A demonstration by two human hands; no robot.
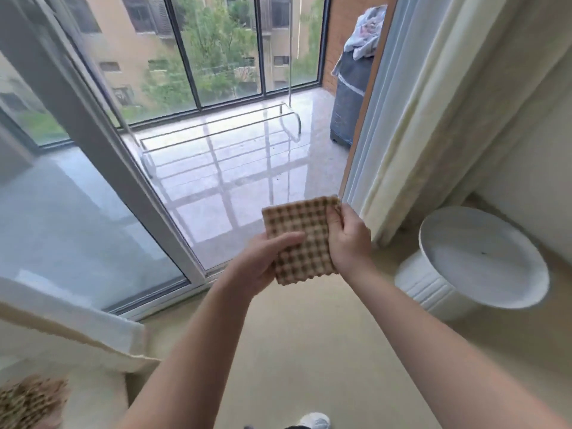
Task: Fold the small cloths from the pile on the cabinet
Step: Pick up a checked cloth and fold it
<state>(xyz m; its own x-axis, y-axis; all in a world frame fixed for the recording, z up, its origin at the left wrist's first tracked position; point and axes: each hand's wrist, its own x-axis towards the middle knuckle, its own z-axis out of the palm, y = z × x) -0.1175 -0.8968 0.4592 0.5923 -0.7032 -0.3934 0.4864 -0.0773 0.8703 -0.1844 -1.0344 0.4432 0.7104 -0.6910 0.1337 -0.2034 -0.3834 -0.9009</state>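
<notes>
1 brown-chk waffle cloth (297, 218), sq.

1. One small cloth (305, 224): brown-and-cream waffle check, flat and roughly square, held up in the air, gripped at the lower left by the left hand (263, 261) and pinched along the right edge by the right hand (348, 239).
2. A pile of cloths (29, 400) in the same check: blurred, lying at bottom left on a white surface (93, 397).

Both bare forearms extended forward. Left hand (261, 263): thumb over cloth (301, 224), gripping. Right hand (351, 243): fingers curled on its right edge.
</notes>
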